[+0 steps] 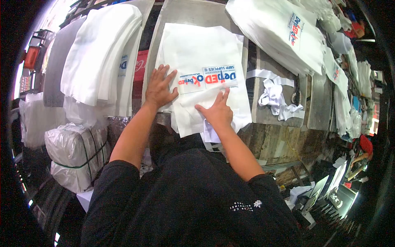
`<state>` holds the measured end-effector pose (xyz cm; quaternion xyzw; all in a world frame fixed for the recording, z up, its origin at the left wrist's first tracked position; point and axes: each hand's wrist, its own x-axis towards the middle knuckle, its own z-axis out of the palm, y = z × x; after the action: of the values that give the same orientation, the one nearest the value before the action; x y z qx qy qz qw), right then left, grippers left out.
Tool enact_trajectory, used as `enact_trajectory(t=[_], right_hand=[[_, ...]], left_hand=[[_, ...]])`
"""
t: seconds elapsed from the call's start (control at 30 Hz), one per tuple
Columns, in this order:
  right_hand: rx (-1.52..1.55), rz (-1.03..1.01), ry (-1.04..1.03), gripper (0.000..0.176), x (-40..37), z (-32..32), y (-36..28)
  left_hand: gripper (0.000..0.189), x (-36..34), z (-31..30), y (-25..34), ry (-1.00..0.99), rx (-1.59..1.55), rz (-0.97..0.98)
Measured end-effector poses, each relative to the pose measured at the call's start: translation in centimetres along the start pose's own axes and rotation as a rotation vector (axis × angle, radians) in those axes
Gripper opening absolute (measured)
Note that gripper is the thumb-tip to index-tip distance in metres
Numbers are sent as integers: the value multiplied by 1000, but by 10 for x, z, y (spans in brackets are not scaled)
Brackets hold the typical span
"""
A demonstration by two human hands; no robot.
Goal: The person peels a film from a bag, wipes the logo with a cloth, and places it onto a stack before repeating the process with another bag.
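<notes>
1. Sheet (pixel 197 45), white (its print red and blue), lies over the grey surface (pixel 185 12).
2. Left hand (pixel 161 88) and right hand (pixel 219 110) rest apart, open, on it.
3. White strips (pixel 272 94) lie beside the sheet.

Grey boards (pixel 185 13) carry printed white sheets (pixel 197 49); tangled white strips (pixel 273 94) lie on one.

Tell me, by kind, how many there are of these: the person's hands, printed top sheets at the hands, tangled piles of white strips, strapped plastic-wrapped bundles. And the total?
Hands, left hand and right hand: 2
Printed top sheet: 1
Tangled strip pile: 1
Strapped bundle: 1
Total: 5
</notes>
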<state>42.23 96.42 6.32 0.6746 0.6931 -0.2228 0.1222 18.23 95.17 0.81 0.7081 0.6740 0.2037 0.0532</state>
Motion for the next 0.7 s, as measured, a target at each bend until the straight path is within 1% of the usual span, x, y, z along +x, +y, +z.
enact_trajectory(t=[0.13, 0.23, 0.43, 0.6, 0.7], right_hand=[[6, -20, 63, 118, -3, 6, 4], [-5, -17, 17, 122, -2, 6, 3], [-22, -7, 21, 119, -6, 6, 5], [-39, 46, -55, 116, -8, -1, 1], [-56, 38, -34, 115, -9, -2, 1]], left_hand=[[65, 1, 2, 0, -18, 11, -12], [65, 1, 3, -1, -22, 3, -9], [66, 1, 3, -1, -34, -1, -13], [66, 1, 6, -3, -52, 21, -15], [66, 0, 6, -4, -41, 10, -6]])
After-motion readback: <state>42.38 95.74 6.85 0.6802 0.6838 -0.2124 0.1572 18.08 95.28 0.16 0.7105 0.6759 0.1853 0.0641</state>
